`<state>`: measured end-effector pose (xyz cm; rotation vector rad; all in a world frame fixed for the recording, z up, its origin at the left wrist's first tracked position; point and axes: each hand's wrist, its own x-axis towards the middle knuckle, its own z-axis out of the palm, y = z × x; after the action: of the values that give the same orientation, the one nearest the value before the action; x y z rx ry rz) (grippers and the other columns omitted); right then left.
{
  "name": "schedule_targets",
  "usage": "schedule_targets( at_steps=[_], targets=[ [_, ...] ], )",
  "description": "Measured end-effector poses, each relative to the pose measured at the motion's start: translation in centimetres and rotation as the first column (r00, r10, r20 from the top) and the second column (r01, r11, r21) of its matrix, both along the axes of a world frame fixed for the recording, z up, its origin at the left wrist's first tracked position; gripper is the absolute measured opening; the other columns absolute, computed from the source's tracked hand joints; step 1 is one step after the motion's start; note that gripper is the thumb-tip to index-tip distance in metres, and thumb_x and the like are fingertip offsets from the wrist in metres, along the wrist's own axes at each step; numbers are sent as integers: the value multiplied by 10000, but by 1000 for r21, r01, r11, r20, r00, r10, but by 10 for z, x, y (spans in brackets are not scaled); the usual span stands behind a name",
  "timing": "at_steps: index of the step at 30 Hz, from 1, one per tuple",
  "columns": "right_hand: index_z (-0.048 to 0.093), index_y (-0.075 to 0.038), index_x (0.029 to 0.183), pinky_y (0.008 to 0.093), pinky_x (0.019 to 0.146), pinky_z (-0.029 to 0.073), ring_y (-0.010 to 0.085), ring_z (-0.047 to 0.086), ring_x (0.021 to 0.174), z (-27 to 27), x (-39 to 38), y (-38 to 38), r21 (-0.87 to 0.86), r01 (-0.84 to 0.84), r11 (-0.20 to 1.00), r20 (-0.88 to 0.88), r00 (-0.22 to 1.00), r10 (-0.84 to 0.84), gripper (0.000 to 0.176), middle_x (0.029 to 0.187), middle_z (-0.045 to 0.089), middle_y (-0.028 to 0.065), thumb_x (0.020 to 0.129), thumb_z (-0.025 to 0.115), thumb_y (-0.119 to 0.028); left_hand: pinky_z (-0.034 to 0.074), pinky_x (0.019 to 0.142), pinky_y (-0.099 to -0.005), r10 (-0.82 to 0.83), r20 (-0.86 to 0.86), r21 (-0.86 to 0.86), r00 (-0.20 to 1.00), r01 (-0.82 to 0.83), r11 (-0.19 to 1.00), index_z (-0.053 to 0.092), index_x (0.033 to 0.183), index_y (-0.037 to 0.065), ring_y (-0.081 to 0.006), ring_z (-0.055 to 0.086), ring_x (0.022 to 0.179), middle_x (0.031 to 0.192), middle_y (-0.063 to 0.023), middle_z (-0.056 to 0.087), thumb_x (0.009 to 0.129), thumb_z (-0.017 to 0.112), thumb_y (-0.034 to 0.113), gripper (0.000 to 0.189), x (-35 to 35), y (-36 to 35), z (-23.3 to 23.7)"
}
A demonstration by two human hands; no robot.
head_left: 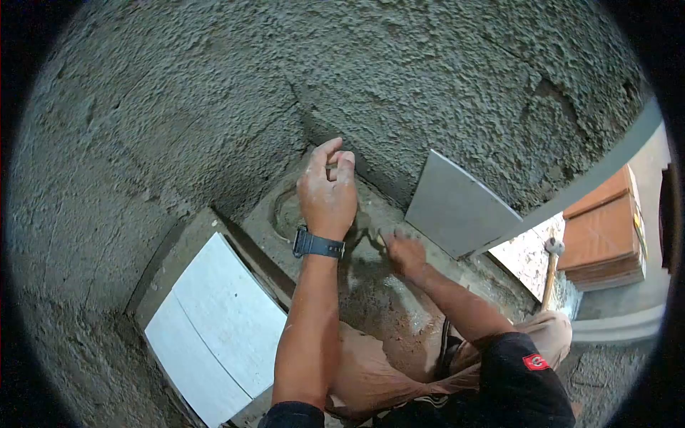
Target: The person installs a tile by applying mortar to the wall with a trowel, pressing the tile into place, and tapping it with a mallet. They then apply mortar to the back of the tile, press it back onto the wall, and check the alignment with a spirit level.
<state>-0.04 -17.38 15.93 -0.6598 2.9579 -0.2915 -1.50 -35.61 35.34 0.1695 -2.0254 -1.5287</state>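
My left hand (328, 192), with a dark watch (319, 245) at its wrist, is raised in front of the wall corner. Its fingers are loosely curled with a gap between them, and I see nothing held. Lower and to the right, my right hand (407, 253) reaches down to the wet, grey cement-covered floor (378, 274). Its fingertips are smeared and partly lost against the wet surface. Close by it, a grey tile (460, 203) leans upright against the rough wall. A curved ring mark (280, 214) shows in the floor left of my left hand.
White tiles (214, 321) rest on a raised block at the left. Rough cement walls (193, 85) meet behind my hands. At the right are a hammer (552, 267), a speckled board (524, 260) and stacked orange-brown boxes (603, 228) beyond a pale edge.
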Motion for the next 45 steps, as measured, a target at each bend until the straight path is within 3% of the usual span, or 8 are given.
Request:
schedule_targets(
  at_steps=[8,11,14,17,23,28,34,45],
  targets=[
    [647,-120,1109,484,729,550,338,680,917,-44,58,89,-41,-18,999,-197,980,10,259,1001,687,153,868,605,-203,550,699,-329,-344,-31,20,938,345,939,654,1173,45,-184,695,780,964,-107,728,910,678,180,296,-12,135,17],
    [648,-60,1102,456,781,552,329,665,994,-37,77,115,18,197,980,399,897,-188,266,1066,675,170,884,604,-207,562,709,-395,-518,-172,-219,838,480,849,658,1141,65,-306,706,814,994,-141,710,893,667,207,286,-3,184,13],
    [658,-78,1065,332,864,525,227,640,1009,-74,86,120,-141,-392,909,-121,918,377,231,1076,674,84,953,620,-276,559,710,-432,-748,-50,-274,662,711,648,670,1092,85,-341,691,814,970,-141,694,881,657,210,246,7,205,15],
    [455,-70,1454,406,978,471,239,586,1130,-171,83,103,-439,161,884,536,837,114,577,1275,600,127,986,615,-367,555,710,-449,-787,-105,-227,609,755,615,676,1056,99,-350,688,826,960,-142,681,879,657,203,207,8,220,15],
    [622,-74,1167,448,810,526,266,625,744,-36,4,-19,-636,552,538,740,633,226,390,759,578,38,1032,517,-424,539,649,-332,-694,-36,-234,719,670,705,690,1119,66,-171,684,687,841,-146,718,875,711,199,278,-7,207,2],
    [647,13,1121,493,939,465,313,599,1078,-54,39,56,-513,213,832,667,708,230,521,1199,601,261,985,541,-479,512,671,-325,-436,39,-176,899,435,883,664,1143,57,-171,593,731,833,-57,632,860,756,218,338,-39,172,-22],
    [661,23,1003,454,698,515,282,665,733,-30,169,142,-352,822,448,832,494,-252,536,728,630,157,993,533,-498,421,1015,-473,-43,65,-128,997,52,990,370,1413,-10,-370,472,1205,1377,-251,339,843,761,514,867,-70,183,-75],
    [657,36,838,401,631,505,219,643,660,-12,171,217,-246,913,326,813,377,-443,469,676,625,141,972,604,-410,377,1074,-487,-41,166,-85,985,56,995,288,1479,-55,-424,435,1282,1414,-280,339,866,697,575,969,-66,183,-86]
  ],
)
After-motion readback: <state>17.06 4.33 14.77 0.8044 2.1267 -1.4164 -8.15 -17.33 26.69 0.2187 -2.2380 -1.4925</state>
